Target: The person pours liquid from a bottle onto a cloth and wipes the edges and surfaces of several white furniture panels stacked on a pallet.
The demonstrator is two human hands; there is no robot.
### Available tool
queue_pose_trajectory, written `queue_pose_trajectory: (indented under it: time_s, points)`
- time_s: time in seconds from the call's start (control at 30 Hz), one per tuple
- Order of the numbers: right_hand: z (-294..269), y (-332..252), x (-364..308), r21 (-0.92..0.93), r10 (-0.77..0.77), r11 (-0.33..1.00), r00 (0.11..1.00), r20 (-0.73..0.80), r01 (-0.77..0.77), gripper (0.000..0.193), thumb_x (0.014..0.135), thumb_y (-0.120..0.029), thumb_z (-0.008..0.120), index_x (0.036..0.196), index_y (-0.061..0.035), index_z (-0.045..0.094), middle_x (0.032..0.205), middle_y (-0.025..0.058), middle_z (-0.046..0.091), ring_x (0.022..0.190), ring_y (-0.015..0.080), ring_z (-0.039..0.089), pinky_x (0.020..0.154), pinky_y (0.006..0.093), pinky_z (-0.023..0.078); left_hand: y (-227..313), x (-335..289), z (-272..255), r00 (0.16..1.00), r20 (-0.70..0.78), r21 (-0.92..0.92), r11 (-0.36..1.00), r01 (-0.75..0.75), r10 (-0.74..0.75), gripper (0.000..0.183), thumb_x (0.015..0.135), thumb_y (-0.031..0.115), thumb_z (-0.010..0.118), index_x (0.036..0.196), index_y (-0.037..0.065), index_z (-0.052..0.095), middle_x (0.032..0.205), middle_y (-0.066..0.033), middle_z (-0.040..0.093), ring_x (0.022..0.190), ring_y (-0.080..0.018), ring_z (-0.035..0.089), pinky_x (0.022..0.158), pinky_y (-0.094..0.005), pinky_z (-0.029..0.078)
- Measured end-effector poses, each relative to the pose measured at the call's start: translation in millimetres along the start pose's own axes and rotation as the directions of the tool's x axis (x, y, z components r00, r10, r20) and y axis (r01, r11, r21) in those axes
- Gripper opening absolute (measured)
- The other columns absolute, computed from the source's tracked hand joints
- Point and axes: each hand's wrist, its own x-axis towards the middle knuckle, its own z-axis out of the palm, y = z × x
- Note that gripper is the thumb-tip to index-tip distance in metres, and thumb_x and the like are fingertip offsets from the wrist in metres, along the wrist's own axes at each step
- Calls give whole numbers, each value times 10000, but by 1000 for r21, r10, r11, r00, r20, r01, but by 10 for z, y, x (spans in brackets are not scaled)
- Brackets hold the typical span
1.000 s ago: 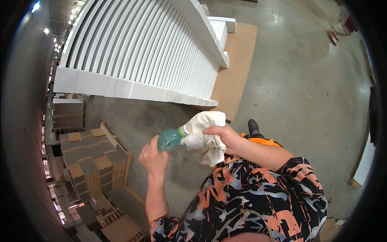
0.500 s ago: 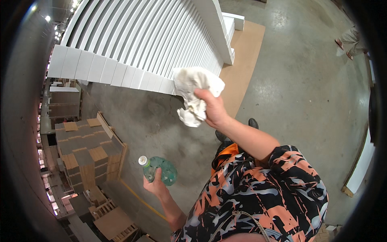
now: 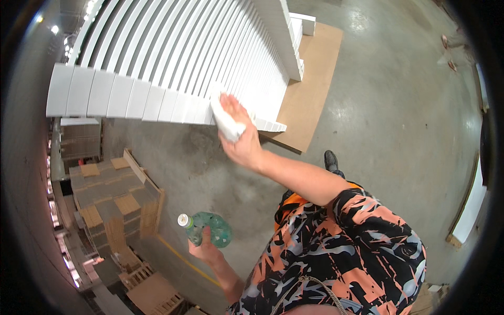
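In my left hand [image 3: 206,249], low and to the left, I grip a green see-through plastic bottle [image 3: 218,231] with a white cap, tilted on its side. My right hand [image 3: 242,137] is closed around a crumpled white cloth [image 3: 227,122], its fingers pressing it against the end faces of a long row of white boards [image 3: 153,100]. The boards stand side by side with narrow dark gaps between them. Part of the cloth is hidden under the fingers.
A brown board sheet [image 3: 315,89] lies under the right end of the white stack. Strapped stacks of cardboard [image 3: 107,184] stand on the left, with wooden pallets [image 3: 139,275] below them. A person's feet [image 3: 449,52] show at the far right on the concrete floor [image 3: 378,126].
My right hand has moved left and turned, bringing the cloth from loose and hanging to flat against the boards' ends. The bottle stays nearly in place in my left hand.
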Motion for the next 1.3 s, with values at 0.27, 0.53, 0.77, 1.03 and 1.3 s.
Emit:
queue_pose_trajectory:
  time_s: [0.27,0.53,0.77,1.03,1.3]
  points:
    - [-55,-61,-14,13,68,998,998,-13,-68,639,757,41,606,1382,10,478,1403,219,496,1343,430,415,1106,474,342,42,95,106,998,63,-108,994,-21,28,298,775,-80,676,1070,-52,642,1007,-86,666,864,-179,637,776,-318,526]
    - [-115,-301,-73,1,61,998,997,54,-62,755,724,37,615,1445,-4,394,1465,213,429,1379,388,381,1137,474,296,112,18,133,993,106,-124,992,-30,44,288,792,-51,673,1078,-55,637,1002,-91,665,864,-179,636,783,-324,524]
    - [-67,-470,-188,4,71,997,997,-6,-71,718,736,72,602,1427,-28,434,1408,199,495,1327,406,442,1123,487,317,132,22,138,992,104,-106,993,-54,65,282,797,-54,660,1078,-58,637,998,-94,665,856,-181,636,778,-321,524]
    - [-579,167,-304,-47,787,535,478,390,-843,360,855,-209,557,1091,52,628,818,216,692,698,344,701,702,412,559,269,-11,218,986,156,-183,983,-34,64,291,810,-53,665,1098,-71,627,1017,-114,664,870,-191,643,769,-328,536]
    - [-1022,136,-505,331,837,408,493,237,-851,409,826,-166,578,1171,55,578,948,136,669,790,206,646,709,354,521,355,-7,351,972,203,-190,979,-80,119,300,807,-55,688,1101,-67,630,1019,-108,668,884,-184,640,783,-324,533]
